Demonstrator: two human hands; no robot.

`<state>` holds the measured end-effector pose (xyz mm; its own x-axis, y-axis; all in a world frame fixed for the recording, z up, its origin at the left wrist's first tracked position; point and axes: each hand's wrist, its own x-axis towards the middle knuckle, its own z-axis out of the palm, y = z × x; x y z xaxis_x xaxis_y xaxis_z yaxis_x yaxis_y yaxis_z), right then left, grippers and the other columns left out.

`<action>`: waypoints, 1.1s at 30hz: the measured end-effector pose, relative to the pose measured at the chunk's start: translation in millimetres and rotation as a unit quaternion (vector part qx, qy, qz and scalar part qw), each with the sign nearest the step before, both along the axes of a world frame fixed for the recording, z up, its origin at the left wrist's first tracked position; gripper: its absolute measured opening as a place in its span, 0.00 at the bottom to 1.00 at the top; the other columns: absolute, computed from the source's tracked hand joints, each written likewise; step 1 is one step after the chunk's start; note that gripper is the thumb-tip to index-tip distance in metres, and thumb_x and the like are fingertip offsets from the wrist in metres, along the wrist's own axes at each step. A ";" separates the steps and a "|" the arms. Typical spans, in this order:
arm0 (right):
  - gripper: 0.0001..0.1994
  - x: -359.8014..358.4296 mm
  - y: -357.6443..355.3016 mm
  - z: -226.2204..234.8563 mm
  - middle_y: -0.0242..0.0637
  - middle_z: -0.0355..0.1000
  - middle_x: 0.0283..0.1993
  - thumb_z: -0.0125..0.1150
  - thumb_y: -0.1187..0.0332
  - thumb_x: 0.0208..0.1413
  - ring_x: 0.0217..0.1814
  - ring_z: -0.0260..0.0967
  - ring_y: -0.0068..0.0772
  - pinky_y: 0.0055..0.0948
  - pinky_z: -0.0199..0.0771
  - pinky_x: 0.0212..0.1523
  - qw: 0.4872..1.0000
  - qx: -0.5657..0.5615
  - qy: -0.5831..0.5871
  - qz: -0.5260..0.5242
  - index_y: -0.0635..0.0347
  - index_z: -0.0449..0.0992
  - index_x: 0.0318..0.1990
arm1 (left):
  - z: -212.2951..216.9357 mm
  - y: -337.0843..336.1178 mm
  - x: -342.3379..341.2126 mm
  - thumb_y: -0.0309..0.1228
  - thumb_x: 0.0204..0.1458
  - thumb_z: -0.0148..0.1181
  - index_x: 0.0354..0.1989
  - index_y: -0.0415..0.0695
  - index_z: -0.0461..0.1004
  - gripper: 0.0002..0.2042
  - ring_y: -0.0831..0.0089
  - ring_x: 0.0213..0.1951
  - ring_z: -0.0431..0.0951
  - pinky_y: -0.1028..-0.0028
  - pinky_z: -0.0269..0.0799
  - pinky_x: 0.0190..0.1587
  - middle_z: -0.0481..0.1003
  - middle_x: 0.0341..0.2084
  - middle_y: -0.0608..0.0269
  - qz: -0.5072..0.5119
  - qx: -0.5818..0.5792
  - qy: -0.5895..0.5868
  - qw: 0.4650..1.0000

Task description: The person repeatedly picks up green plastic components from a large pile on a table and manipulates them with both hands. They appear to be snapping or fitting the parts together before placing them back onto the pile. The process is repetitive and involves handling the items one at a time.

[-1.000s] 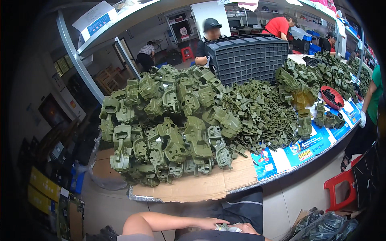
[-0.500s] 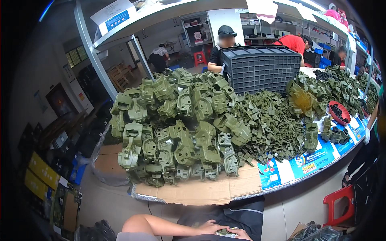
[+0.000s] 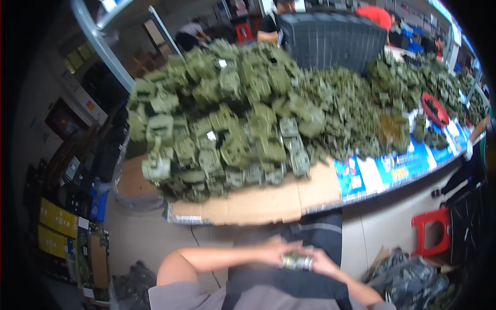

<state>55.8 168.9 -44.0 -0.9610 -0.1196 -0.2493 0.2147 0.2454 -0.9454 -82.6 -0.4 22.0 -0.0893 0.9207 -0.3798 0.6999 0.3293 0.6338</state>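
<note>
Piece (image 3: pixel 297 261), small, olive-green and whitish, plastic-looking: held over dark trousers (image 3: pixel 324 235) between left hand (image 3: pixel 275 251) and right hand (image 3: pixel 322 262), fingers partly curled, grip blurred. Judged light, stiff, perhaps slick; best held by ends.

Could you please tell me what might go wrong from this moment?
The small green-and-silver part, held between the left hand and right hand, is above the lap rather than the table, so it may drop to the floor if it slips.
The olive-green plastic parts are heaped high and loose near the table's front edge; a bump could make some slide off.
A thin dark cable lies on the floor nearby and might catch a foot.
</note>
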 end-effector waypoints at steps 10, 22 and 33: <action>0.22 15.0 43.8 25.1 0.39 0.62 0.55 0.59 0.72 0.47 0.59 0.55 0.32 0.28 0.52 0.58 0.986 -0.124 -0.066 -0.088 0.63 0.65 0.52 | 6.0 -43.1 0.7 0.15 0.37 0.58 0.62 0.49 0.47 0.40 0.70 0.55 0.59 0.73 0.53 0.56 0.59 0.52 0.57 0.326 0.114 -0.469 0.813; 0.33 -27.6 -31.2 54.0 0.48 0.67 0.43 0.61 0.60 0.40 0.47 0.64 0.47 0.38 0.60 0.50 0.970 0.154 0.135 0.129 0.60 0.57 0.56 | -25.4 -57.0 52.1 0.22 0.32 0.55 0.54 0.37 0.58 0.32 0.69 0.44 0.71 0.75 0.65 0.44 0.69 0.44 0.53 0.386 0.056 -0.294 0.872; 0.36 -41.3 -2.4 47.0 0.46 0.63 0.53 0.56 0.81 0.34 0.53 0.63 0.42 0.34 0.62 0.52 0.983 0.004 0.073 0.166 0.55 0.58 0.58 | -6.1 -42.8 47.2 0.21 0.29 0.51 0.55 0.43 0.58 0.35 0.61 0.44 0.69 0.72 0.64 0.46 0.67 0.46 0.52 0.321 0.082 -0.206 0.921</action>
